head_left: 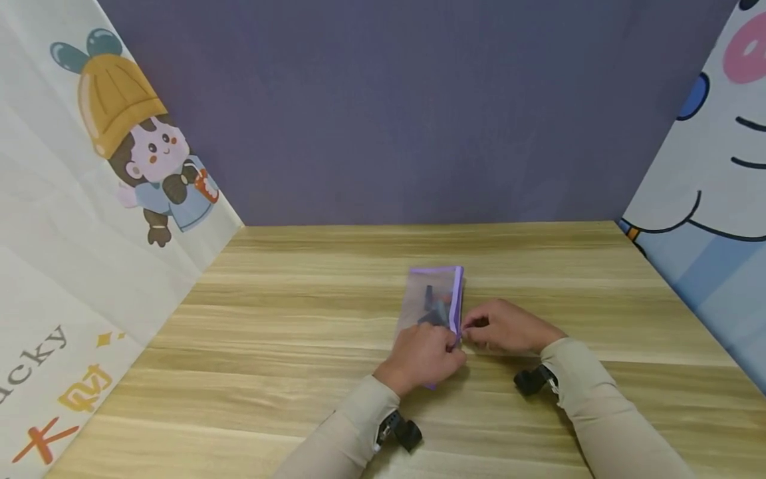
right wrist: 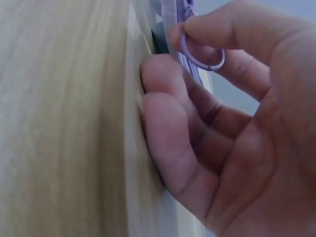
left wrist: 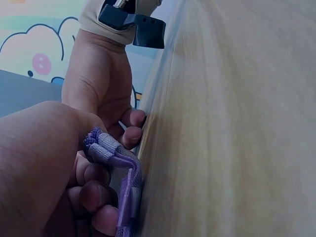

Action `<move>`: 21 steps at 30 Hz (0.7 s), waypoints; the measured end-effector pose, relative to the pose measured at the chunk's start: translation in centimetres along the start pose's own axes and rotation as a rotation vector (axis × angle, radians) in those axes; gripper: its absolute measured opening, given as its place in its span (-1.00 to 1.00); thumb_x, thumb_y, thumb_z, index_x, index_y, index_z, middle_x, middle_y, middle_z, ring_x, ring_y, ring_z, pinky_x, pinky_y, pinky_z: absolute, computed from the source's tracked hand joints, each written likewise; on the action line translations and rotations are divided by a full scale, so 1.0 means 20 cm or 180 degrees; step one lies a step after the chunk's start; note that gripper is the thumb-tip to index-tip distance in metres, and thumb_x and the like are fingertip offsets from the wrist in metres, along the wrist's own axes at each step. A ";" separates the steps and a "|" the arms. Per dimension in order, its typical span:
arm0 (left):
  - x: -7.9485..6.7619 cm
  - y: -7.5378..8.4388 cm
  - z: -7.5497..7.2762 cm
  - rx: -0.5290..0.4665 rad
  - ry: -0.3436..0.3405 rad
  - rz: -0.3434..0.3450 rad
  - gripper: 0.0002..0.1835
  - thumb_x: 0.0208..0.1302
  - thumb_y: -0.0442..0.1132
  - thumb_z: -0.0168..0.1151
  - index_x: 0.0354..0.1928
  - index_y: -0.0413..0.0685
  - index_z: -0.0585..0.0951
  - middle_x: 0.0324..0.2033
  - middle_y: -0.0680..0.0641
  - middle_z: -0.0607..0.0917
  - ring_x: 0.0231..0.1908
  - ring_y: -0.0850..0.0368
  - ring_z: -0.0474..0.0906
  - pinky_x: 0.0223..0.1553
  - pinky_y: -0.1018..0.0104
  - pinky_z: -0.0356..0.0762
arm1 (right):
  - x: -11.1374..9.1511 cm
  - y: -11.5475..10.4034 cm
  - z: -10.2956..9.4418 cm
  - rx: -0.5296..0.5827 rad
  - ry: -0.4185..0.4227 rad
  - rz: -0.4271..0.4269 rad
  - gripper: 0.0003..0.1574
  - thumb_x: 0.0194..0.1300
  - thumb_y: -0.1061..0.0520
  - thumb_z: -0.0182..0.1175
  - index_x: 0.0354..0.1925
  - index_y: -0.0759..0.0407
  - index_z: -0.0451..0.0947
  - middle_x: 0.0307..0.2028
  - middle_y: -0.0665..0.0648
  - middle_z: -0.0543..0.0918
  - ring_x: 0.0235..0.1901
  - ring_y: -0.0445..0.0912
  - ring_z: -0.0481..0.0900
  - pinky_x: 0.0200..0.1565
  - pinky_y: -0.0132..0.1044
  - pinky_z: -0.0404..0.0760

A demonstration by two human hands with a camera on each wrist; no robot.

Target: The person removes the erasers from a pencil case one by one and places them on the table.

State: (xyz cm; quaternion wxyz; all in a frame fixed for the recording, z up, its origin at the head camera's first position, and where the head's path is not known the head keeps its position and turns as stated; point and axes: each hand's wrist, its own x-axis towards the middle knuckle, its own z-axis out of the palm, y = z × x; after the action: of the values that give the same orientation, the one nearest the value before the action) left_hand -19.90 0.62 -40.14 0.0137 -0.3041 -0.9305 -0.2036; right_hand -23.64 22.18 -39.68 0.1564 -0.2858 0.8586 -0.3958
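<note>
A see-through zip pouch (head_left: pixel 415 293) with purple edging lies on the table, and dark items (head_left: pixel 437 309) show through it; their kind is unclear. My left hand (head_left: pixel 421 356) grips the pouch near its close end, beside the zipped edge. In the left wrist view, its curled fingers are against the purple trim (left wrist: pixel 129 187). At the right edge of the pouch is my right hand (head_left: pixel 505 326). Between thumb and forefinger it pinches the zipper pull, whose purple ring (right wrist: pixel 217 64) hangs below the thumb in the right wrist view. Its other fingers curl close to the tabletop.
The wood-grain table (head_left: pixel 269 319) extends around both hands. A dark blue-grey panel (head_left: pixel 419 113) rises at its back edge. Cartoon-printed sheets stand at the left (head_left: pixel 54 219) and right (head_left: pixel 712 199). Each wrist carries a black camera mount.
</note>
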 end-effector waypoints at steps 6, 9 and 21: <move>0.00 0.00 0.00 0.0005 0.0027 -0.0001 -0.57 0.17 -0.05 0.21 -0.78 0.17 0.31 -0.88 0.28 0.23 -0.78 0.37 0.21 -0.75 0.38 0.19 | 0.00 0.01 0.00 0.0081 0.0095 -0.0007 -0.88 0.40 0.11 0.24 -0.24 0.03 0.72 -0.49 0.02 0.64 -0.54 -0.14 0.56 -0.50 -0.30 0.57; 0.00 0.00 0.00 0.0002 0.0023 -0.0007 -0.57 0.18 -0.05 0.21 -0.79 0.17 0.31 -0.88 0.28 0.22 -0.79 0.37 0.20 -0.76 0.38 0.18 | 0.00 0.01 0.01 0.0122 0.0153 0.0042 -0.88 0.40 0.12 0.23 -0.24 0.06 0.71 -0.47 0.03 0.65 -0.51 -0.12 0.58 -0.48 -0.27 0.61; 0.00 0.01 0.00 0.0039 -0.0006 -0.0012 -0.55 0.19 -0.04 0.22 -0.81 0.18 0.33 -0.89 0.27 0.25 -0.80 0.38 0.24 -0.76 0.39 0.21 | 0.01 0.04 0.02 0.0260 0.0384 0.0246 -0.87 0.42 0.12 0.22 -0.25 0.09 0.68 -0.54 0.08 0.61 -0.55 -0.08 0.57 -0.53 -0.24 0.63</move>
State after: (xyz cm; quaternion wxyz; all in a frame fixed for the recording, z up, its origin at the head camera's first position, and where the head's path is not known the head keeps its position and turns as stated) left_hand -19.81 0.69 -40.09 0.0144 -0.3025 -0.9323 -0.1977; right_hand -23.87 22.27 -40.44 0.1310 -0.2215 0.8600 -0.4406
